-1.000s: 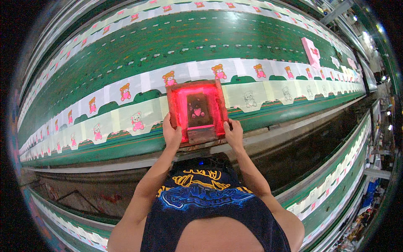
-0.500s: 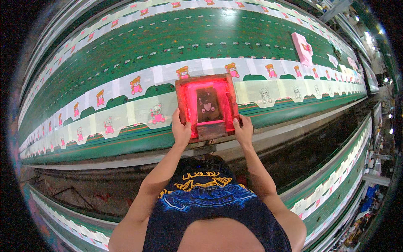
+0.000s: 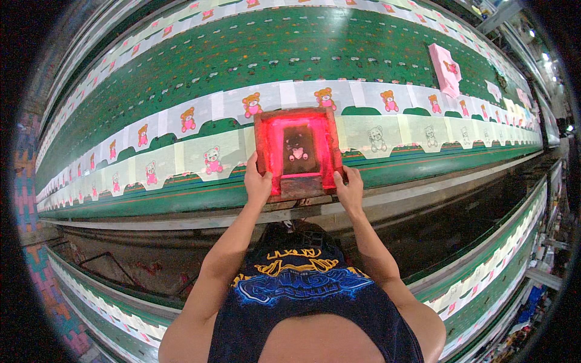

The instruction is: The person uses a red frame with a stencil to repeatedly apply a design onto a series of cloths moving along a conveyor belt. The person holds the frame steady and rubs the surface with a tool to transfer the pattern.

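My left hand (image 3: pixel 259 181) and my right hand (image 3: pixel 349 184) grip opposite sides of a square wooden screen frame (image 3: pixel 296 114), with pink ink around a dark centre showing a small bear motif. The frame is over a strip of pale fabric pieces (image 3: pixel 139 178) carrying bear prints, some pink and outlined, others outline only to the right. Behind it runs a row of white pieces with brown-and-pink bears (image 3: pixel 389 101). Whether the frame rests flat or is slightly raised I cannot tell.
The long green printing table (image 3: pixel 230 51) carries further printed strips along its far edge. A pink folded item (image 3: pixel 445 69) lies at back right, with small pale pieces beside it. A rail edges the near side, and lower parallel tables (image 3: pixel 109 305) flank my body over a dark gap.
The frame and both hands sit slightly higher and farther right in the picture than a second ago, with the same grip. The surrounding view has also shifted a little.
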A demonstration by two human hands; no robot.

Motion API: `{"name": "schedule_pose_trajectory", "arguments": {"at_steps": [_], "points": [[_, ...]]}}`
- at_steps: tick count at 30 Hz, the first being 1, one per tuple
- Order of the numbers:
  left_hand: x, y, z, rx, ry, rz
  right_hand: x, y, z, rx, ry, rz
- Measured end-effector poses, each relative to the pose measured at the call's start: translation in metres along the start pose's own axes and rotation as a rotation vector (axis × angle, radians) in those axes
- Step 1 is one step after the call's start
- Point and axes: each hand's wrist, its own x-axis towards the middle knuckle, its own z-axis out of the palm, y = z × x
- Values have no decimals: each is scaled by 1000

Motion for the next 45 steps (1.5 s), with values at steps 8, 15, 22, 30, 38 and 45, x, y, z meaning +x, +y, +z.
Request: {"name": "schedule_pose_trajectory", "arguments": {"at_steps": [8,15,22,30,38,45], "points": [[1,0,-4,73,-2,12,-29,-56,-12,-117,-115,-475],[3,7,-6,21,-34,-6,-13,-66,24,-338,-316,-677],[3,19,-9,50,-57,-10,10,-72,22,-213,-354,-572],[2,9,-5,49,-44,-1,-13,-55,30,-252,-224,-746],[2,9,-5,61,-35,19,94,-66,71,-275,-142,-827],[-1,13,-8,40,-54,16,139,-95,59,-278,-236,-693]]}}
